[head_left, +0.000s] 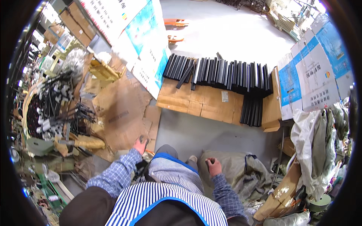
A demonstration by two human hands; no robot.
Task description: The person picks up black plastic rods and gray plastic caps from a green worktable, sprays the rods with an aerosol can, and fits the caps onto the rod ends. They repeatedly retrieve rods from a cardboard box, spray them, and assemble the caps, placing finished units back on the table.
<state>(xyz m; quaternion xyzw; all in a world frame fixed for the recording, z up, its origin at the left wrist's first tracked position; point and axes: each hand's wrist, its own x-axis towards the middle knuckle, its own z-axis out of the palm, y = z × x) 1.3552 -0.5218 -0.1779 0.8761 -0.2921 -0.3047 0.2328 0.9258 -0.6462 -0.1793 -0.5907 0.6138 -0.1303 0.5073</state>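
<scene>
My left hand (140, 145) is held low by the near edge of the brown cardboard sheet (120, 109), its thumb apart from the bent fingers. It looks open, with nothing visible in it. To the right, my right hand (213, 167) hangs over a grey-green sack (230, 177), fingers curled in and fingertips dark. I see nothing between them. Ahead, a long row of black bars (222, 73) lies side by side on a brown cardboard-covered stand (211, 103). A shorter stack of black bars (251, 112) sits at the stand's front right. Both hands are apart from the bars.
A blue-and-white carton (145, 49) flanks the stand at left, another carton (311, 71) at right. Black rods with white ends (56, 100) crowd the far left. Pale sacks (311, 132) hang at right. Orange forks (176, 22) lie on the grey floor (181, 130) beyond.
</scene>
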